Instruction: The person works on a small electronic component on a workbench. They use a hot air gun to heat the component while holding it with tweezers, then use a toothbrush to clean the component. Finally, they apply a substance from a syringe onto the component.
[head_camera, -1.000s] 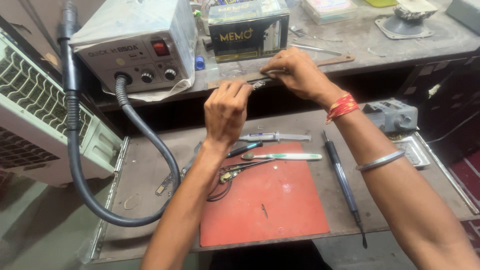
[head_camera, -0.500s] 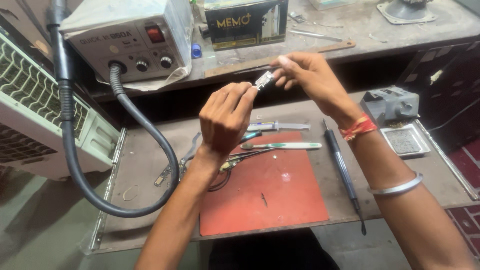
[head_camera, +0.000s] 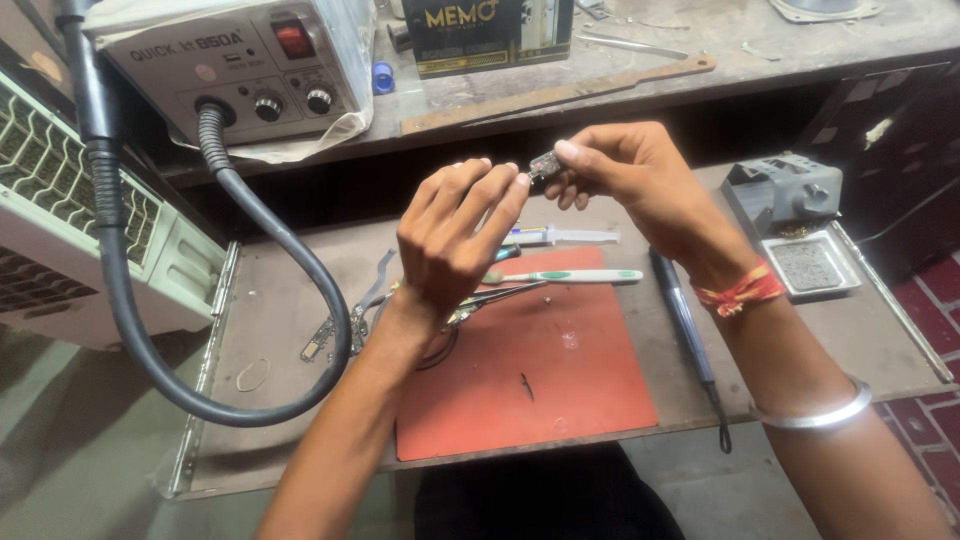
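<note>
From the head camera, the right hand (head_camera: 640, 175) is pinching a small dark part (head_camera: 545, 163) at its fingertips, while the left hand (head_camera: 455, 225), fingers half curled, is touching its other end. It's being held above the red mat (head_camera: 560, 390), lying roughly left to right. It looks light, stiff and delicate, best gripped by its edges.

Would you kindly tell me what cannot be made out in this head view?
- Small dark part: too small, half covered by right hand fingertips; kind unclear.
- Left hand: seen from the back, so its grip is hidden.
- Tweezers: partly behind the left wrist.
- Black hose: top end cut off by the frame edge.
</note>
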